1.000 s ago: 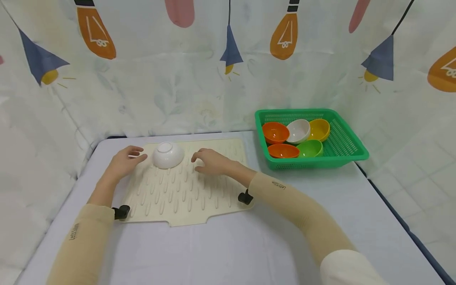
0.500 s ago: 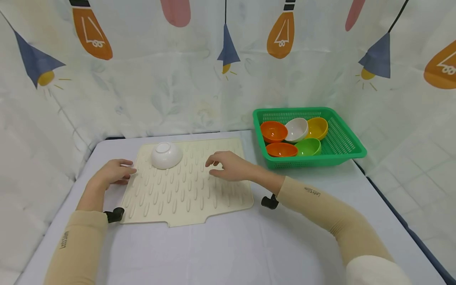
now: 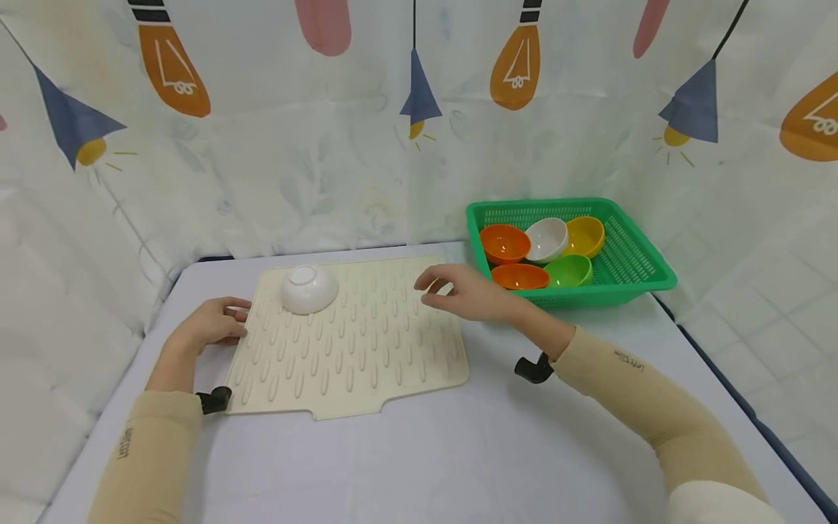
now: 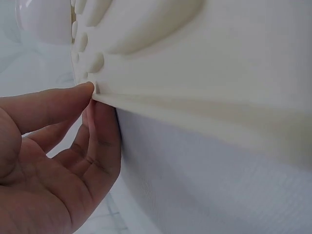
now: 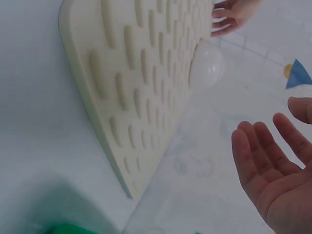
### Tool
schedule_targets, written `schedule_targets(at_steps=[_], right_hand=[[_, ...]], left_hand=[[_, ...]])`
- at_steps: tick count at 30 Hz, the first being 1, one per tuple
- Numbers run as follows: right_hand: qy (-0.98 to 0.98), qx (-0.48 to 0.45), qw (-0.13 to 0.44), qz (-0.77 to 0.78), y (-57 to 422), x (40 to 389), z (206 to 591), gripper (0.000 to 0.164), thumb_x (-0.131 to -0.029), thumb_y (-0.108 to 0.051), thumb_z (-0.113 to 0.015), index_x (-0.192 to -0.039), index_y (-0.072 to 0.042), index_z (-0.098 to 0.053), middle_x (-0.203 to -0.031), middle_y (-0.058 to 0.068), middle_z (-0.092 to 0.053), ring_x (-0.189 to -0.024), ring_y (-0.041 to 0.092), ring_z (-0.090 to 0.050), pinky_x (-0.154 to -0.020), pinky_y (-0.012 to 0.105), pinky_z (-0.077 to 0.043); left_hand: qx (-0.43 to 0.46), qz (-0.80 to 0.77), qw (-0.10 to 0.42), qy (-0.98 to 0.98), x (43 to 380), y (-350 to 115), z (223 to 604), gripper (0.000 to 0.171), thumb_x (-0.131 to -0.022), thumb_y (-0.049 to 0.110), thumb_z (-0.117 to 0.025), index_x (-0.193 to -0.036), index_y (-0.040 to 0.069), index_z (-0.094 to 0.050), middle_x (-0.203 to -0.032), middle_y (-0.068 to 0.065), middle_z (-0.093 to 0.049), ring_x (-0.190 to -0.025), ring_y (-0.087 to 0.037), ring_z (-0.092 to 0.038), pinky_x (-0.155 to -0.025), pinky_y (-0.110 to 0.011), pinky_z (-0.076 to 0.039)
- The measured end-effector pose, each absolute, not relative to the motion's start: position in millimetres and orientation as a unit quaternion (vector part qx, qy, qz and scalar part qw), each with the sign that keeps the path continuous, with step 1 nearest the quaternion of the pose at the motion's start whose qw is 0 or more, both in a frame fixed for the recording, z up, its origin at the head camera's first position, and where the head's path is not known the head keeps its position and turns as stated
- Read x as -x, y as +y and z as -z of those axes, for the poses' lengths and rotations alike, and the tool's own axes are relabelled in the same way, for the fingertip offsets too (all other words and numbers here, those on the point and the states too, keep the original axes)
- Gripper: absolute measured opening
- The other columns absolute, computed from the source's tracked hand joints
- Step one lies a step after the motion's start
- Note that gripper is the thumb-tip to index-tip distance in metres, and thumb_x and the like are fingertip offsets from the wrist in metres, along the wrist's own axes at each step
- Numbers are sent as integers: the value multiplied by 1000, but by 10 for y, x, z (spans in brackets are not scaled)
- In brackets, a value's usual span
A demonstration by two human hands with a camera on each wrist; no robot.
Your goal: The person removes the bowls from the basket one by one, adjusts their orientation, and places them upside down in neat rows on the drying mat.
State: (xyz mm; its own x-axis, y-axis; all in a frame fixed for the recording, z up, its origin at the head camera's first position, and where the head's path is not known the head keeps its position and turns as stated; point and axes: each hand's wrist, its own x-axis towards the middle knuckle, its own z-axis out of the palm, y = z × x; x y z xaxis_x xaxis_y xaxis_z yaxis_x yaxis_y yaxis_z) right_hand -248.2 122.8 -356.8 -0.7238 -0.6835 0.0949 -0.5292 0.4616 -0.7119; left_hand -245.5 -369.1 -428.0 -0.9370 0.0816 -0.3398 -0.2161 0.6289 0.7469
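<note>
A cream draining mat [image 3: 353,342] with rows of raised ridges lies on the white table. Upside down near its far left corner rests a white bowl [image 3: 309,290]. My left hand [image 3: 208,322] is at the mat's left edge; in the left wrist view, the thumb [image 4: 78,95] lies at the rim with the fingers below, pinching the edge. Over the mat's right side hovers my right hand [image 3: 468,292], fingers loosely bent and holding nothing. The right wrist view shows this hand's palm [image 5: 282,195] with its fingers spread apart.
A green basket [image 3: 644,273] stands at the back right, holding orange, white, yellow and light green bowls [image 3: 569,271]. Behind the white-covered table [image 3: 419,473] hangs a patterned curtain [image 3: 281,145]. A black wrist camera [image 3: 533,369] sits below the right forearm.
My right hand has moved away from the white bowl, rightward toward the basket. The left hand has come down from beside the bowl to the mat's left edge. The bowl stays put.
</note>
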Motion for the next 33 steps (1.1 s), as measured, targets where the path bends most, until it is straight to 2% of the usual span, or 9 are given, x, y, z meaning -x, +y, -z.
schedule_targets(at_steps=[4, 9, 16, 22, 25, 29, 33], right_hand=[[857, 333, 74, 386, 1432, 2540, 3467, 22, -102, -24, -67, -121, -14, -68, -119, -5, -68, -108, 14, -64, -89, 34, -57], [864, 295, 31, 406, 1738, 2672, 3299, 25, -102, -22, -67, -123, -10, -68, -120, 2, -67, -106, 20, -65, -88, 37, -57], [879, 206, 55, 427, 2241, 2866, 3108, 34, -104, -26, -63, -132, -5, -62, -128, 12, -62, -107, 29, -63, -85, 36, -57], [894, 121, 82, 424, 2631, 2927, 3038, 47, -106, -31, -59, -143, -3, -51, -140, 18, -54, -118, 32, -59, -87, 31, -57], [900, 71, 92, 419, 2803, 2941, 3028, 57, -106, -37, -57, -148, 0, -45, -145, 22, -48, -122, 36, -54, -93, 36, -56], [906, 31, 112, 406, 3041, 2943, 3031, 71, -105, -47, -55, -151, 3, -37, -149, 28, -42, -129, 42, -47, -104, 51, -48], [911, 23, 136, 389, 3270, 2964, 3081, 77, -105, -49, -53, -152, 7, -30, -151, 31, -37, -133, 45, -42, -107, 58, -43]], left_hand=[[39, -429, 174, 886, 2436, -3669, 4275, 70, -89, -7, -66, -149, -17, -30, -127, -31, -47, -88, -17, -63, -74, -30, -60], [46, -429, 179, 884, 2427, -3666, 4268, 71, -89, -7, -66, -149, -17, -29, -130, -32, -46, -88, -15, -62, -74, -29, -59], [47, -434, 177, 882, 2417, -3685, 4284, 71, -89, -8, -66, -149, -16, -30, -131, -33, -45, -88, -14, -62, -74, -29, -59], [50, -433, 178, 882, 2405, -3683, 4291, 72, -88, -8, -66, -150, -16, -30, -132, -34, -45, -88, -15, -63, -74, -30, -59], [52, -431, 179, 883, 2410, -3680, 4272, 72, -88, -8, -66, -150, -16, -30, -133, -34, -45, -89, -16, -62, -74, -29, -59], [53, -433, 181, 881, 2421, -3672, 4246, 72, -89, -7, -66, -150, -15, -29, -133, -33, -44, -90, -16, -62, -75, -29, -59], [53, -431, 180, 883, 2439, -3679, 4244, 72, -89, -7, -66, -150, -15, -29, -133, -33, -45, -90, -16, -62, -75, -29, -59]])
